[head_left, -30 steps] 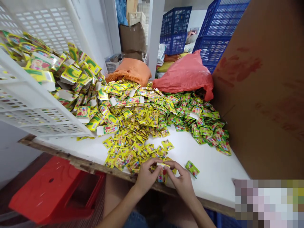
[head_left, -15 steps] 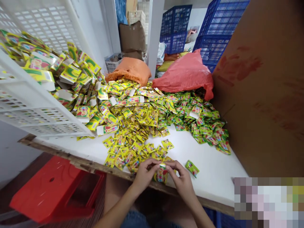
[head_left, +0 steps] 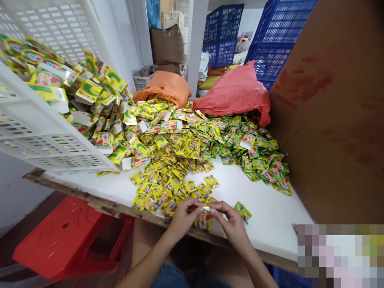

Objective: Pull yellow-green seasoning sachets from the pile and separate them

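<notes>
A small yellow-green box (head_left: 204, 221) with a red picture is held upright at the table's front edge. My left hand (head_left: 184, 218) pinches its upper left side, and my right hand (head_left: 229, 220) pinches the upper right side. Just beyond my hands lies a heap of yellow sachets (head_left: 174, 186). A single green sachet (head_left: 243, 212) rests beside my right hand. Farther right is a pile of green sachets (head_left: 261, 164). Printed yellow boxes (head_left: 90, 92) spill from a tilted white crate (head_left: 60, 136) on the left.
An orange sack (head_left: 165, 86) and a red sack (head_left: 237, 90) lie behind the heaps. A tall cardboard box (head_left: 324, 120) bounds the right side. Below the wooden table edge stands a red stool (head_left: 60, 240). Blue crates (head_left: 222, 36) are stacked at the back.
Both hands still hold the box at nearly the same spot. My right hand has shifted slightly right, with its fingers moved a little along the box's top.
</notes>
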Demonstrator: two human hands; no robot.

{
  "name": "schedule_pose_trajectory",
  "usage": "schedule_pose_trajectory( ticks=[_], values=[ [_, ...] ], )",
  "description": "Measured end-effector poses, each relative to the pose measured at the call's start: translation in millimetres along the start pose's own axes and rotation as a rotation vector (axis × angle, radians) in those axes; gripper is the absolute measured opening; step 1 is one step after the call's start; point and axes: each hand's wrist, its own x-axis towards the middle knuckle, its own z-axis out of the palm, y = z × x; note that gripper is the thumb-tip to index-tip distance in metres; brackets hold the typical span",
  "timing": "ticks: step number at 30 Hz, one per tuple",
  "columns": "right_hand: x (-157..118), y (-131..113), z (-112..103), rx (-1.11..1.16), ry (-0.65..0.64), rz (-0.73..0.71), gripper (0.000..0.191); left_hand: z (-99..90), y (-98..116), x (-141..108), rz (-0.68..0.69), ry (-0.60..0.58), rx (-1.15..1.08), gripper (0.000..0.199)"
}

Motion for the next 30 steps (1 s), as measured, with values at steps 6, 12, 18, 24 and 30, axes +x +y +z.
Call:
schedule_pose_trajectory(
  ticks=[6,12,18,24,30],
  values=[
    [10.7,-7.8,-3.4,-0.048,-0.068,0.027,0.025,2.7,3.7,1.4,-0.053,0.026,0.019,0.013],
    [17.4,-11.5,-10.5,-0.066,-0.126,0.015,0.024,3.9,0.5,1.9,-0.079,0.045,-0.05,0.015],
    [8.6,-6.7,-15.6,-0.055,-0.215,-0.007,0.021,0.4,-4.4,1.3,-0.065,0.018,-0.087,0.016],
    [-10.9,15.5,8.4,0.04,0.052,-0.012,0.02,-3.3,-2.5,-1.6,0.04,-0.003,-0.017,0.014],
    [-21.9,20.0,32.9,0.094,0.284,0.031,0.024,4.6,-7.9,-9.0,-0.041,0.105,-0.123,0.019]
  ],
)
